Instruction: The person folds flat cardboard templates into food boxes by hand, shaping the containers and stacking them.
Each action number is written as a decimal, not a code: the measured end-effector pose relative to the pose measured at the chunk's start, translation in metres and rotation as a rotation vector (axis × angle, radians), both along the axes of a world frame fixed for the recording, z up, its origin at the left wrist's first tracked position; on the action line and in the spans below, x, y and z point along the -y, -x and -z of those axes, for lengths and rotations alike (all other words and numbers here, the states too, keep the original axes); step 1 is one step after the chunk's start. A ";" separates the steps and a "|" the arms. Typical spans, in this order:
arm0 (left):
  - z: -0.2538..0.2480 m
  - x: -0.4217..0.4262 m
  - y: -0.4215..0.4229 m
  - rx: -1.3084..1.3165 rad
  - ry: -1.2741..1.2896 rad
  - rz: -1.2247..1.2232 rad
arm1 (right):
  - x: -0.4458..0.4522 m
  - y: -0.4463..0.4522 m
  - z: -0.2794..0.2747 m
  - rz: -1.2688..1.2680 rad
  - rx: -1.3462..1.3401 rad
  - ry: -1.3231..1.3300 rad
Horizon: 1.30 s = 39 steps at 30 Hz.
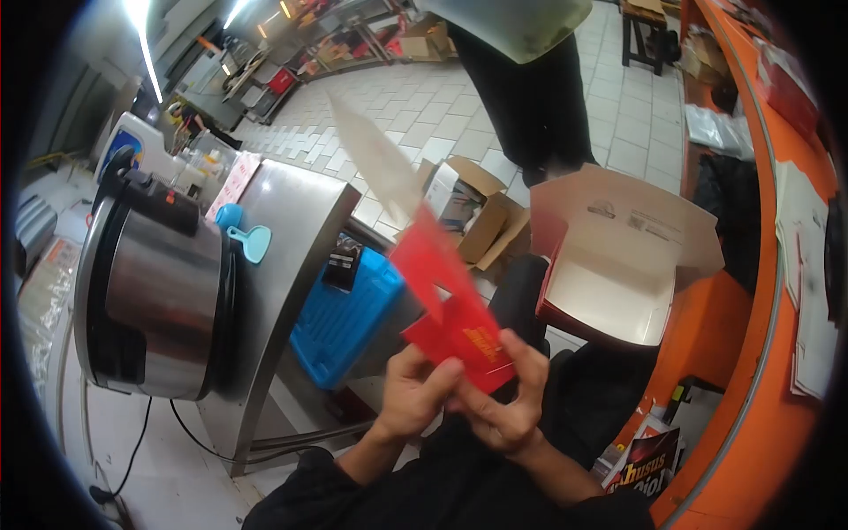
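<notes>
A red cardboard food box [459, 322], partly folded and printed in yellow, is held up in front of my body. Its long upper flap shows a pale inner side and is smeared by motion. My left hand [413, 393] grips the lower left edge, thumb pressed on the card. On the lower right corner, my right hand [508, 397] has its fingers and thumb closed round the panel. To the right, an open box [609, 305] with a white inside and a raised brown lid rests near my leg.
A steel table [296, 221] at left carries a large rice cooker [163, 291] and a light-blue scoop [256, 243]. Below stands a blue crate [344, 322]. Ahead are an open carton [477, 212] and a standing person's dark-trousered legs [530, 106]. An orange counter [777, 353] borders the right.
</notes>
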State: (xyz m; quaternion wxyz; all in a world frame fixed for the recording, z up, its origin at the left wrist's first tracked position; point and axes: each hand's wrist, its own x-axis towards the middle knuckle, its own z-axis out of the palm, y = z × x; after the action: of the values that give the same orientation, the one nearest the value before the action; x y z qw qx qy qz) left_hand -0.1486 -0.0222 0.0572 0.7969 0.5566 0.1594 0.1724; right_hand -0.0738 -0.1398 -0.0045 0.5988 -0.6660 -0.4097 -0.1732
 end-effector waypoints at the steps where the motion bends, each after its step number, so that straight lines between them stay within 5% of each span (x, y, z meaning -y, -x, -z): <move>1: 0.001 -0.002 0.004 -0.015 -0.093 -0.038 | 0.008 -0.003 -0.011 -0.141 -0.042 0.004; 6: 0.011 -0.024 0.049 -0.183 -0.097 -0.048 | 0.000 0.009 0.011 -0.363 -0.171 -0.090; 10: 0.007 -0.035 0.085 -0.398 -0.131 -0.039 | 0.000 0.005 0.012 -0.595 -0.521 -0.195; 12: 0.004 -0.056 0.106 -0.435 -0.539 0.519 | 0.000 -0.005 0.010 -0.592 -0.371 0.052; 18: 0.004 -0.051 0.112 -0.603 -0.365 0.655 | -0.011 0.014 -0.005 -0.765 -0.364 -0.011; 20: 0.005 -0.047 0.105 -0.552 0.034 0.534 | -0.010 0.013 -0.015 -0.843 -0.534 0.057; 24: 0.030 -0.056 0.115 -0.677 -0.011 0.734 | -0.008 -0.001 0.002 -1.059 -0.797 -0.001; 28: 0.022 -0.053 0.104 -0.542 0.156 0.701 | -0.006 0.004 -0.012 -0.782 -0.628 0.316; 31: 0.021 -0.057 0.103 -0.587 0.247 0.750 | -0.006 -0.001 -0.017 -0.872 -0.417 0.385; 39: 0.015 -0.051 0.094 -0.613 0.190 0.739 | -0.003 0.001 -0.019 -0.858 -0.557 0.313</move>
State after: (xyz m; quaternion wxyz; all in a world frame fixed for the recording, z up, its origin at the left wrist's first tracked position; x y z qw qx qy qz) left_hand -0.2426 0.0287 0.0423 0.7684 0.5259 0.1934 -0.3092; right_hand -0.0743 -0.1368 0.0144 0.5954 -0.5407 -0.4917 0.3336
